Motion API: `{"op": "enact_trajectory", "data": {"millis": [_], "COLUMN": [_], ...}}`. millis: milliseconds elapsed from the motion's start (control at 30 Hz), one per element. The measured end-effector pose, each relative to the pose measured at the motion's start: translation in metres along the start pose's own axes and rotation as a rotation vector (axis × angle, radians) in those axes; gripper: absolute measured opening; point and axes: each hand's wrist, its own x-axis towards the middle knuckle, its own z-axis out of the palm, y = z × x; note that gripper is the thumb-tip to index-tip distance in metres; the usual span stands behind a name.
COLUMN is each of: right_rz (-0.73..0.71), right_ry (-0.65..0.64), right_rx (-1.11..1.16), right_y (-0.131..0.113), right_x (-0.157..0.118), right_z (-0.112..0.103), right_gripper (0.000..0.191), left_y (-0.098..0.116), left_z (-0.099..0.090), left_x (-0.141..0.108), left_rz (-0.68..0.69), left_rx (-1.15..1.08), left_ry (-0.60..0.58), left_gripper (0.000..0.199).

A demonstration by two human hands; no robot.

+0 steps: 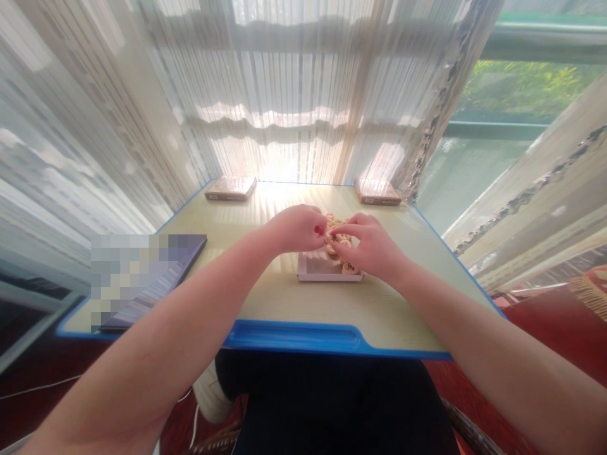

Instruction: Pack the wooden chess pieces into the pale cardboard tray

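Note:
My left hand [296,229] is curled over the far left part of a shallow light-coloured box [327,277]. Its fingertips are turned away from view, and a small red mark shows near them; what they hold is hidden. From the right, my right hand [372,245] reaches over the box with thumb and forefinger closed round a round wooden xiangqi piece [331,238]. This piece is close to the left hand's fingers. More pieces with dark or red characters are heaped beneath both hands. One xiangqi piece [349,268] lies at the box's near right corner.
Two flat boxes stand at the table's far corners, one on the left [231,188] and one on the right [378,191]. A dark flat object [156,278], partly pixelated, lies at the left. A blue tray groove [294,335] runs along the near edge. Sheer curtains [284,82] hang behind.

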Motion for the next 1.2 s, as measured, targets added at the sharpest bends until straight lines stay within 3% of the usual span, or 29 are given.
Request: {"op": "enact_trajectory", "data": {"millis": [567,1200], "right_rz": [-0.009,0.039], "right_ry": [-0.032,-0.125], "right_rx": [-0.088,-0.125], "right_y": [-0.010,-0.015], "right_x": [0.000,0.000], "right_z": [-0.001,-0.002], "right_gripper": [0.020,0.020], "left_y": [0.000,-0.003], "left_z": [0.000,0.003], "left_x": [0.001,0.001], "left_rz": [-0.029,-0.061], "left_rx": [-0.001,-0.005], "left_ry": [-0.176,-0.218], "left_gripper": [0.022,0.029]}}
